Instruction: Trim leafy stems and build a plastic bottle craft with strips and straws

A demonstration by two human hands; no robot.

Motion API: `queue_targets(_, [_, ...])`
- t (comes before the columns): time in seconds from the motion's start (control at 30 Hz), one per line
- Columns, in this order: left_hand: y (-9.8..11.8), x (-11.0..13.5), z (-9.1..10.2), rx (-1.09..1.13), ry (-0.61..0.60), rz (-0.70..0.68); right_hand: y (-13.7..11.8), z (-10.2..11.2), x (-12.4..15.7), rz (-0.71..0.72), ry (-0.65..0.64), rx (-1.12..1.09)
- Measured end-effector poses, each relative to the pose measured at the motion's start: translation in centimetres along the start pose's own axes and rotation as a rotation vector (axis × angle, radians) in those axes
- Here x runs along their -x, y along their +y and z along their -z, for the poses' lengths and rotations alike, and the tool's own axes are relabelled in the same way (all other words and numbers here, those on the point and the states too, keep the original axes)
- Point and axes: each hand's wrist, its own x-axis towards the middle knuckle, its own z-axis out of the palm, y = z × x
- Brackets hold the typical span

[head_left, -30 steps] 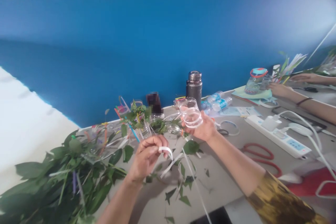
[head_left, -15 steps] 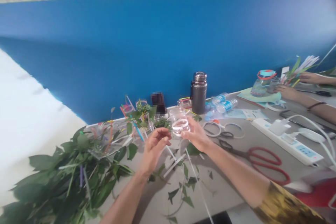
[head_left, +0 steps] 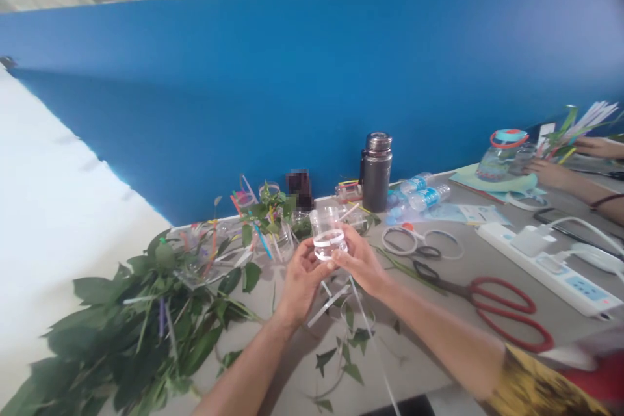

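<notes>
A clear plastic cup-like container (head_left: 325, 224), perhaps a cut bottle, is held above the table with a white band around its lower part. My left hand (head_left: 303, 276) grips it from the left, thumb at the front. From the right, my right hand (head_left: 359, 260) closes on it too, the thumbs nearly meeting. Below my hands lie white straws or strips (head_left: 329, 305) and a leafy vine sprig (head_left: 353, 341). Behind the container, green leaves and coloured straws stand in a clear cup (head_left: 280, 234).
A leafy pile (head_left: 131, 318) covers the table's left. At right are red-handled scissors (head_left: 502, 302), a power strip (head_left: 550, 270), a dark thermos (head_left: 377, 172) and plastic bottles (head_left: 429, 195). Another person's hand (head_left: 550, 172) is near a clear jug (head_left: 502, 156). A blue panel (head_left: 302, 91) stands behind.
My left hand has moved right and closed onto the container, which only my right hand held before. The view has shifted slightly, moving the scene a little to the right at the right side.
</notes>
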Motion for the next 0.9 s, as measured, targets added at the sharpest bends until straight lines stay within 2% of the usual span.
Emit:
queue_targets(0.1, [0.0, 0.1, 0.1, 0.014, 0.032, 0.013, -0.5, 0.4, -0.1, 0.041, 0.029, 0.000])
queue_targets(0.3, [0.5, 0.1, 0.3, -0.208, 0.203, -0.040, -1.6, 0.6, -0.4, -0.006, 0.233, 0.271])
queue_targets(0.43, [1.1, 0.2, -0.1, -0.352, 0.254, -0.071, -2.0, 0.5, -0.2, -0.024, 0.210, 0.302])
queue_targets(0.73, [1.2, 0.3, -1.0, -0.341, 0.240, -0.135, -2.0, 0.5, -0.3, -0.072, 0.213, 0.256])
queue_targets(0.9, [1.2, 0.3, -1.1, -0.350, 0.224, -0.119, -1.7, 0.5, -0.5, -0.071, 0.232, 0.266])
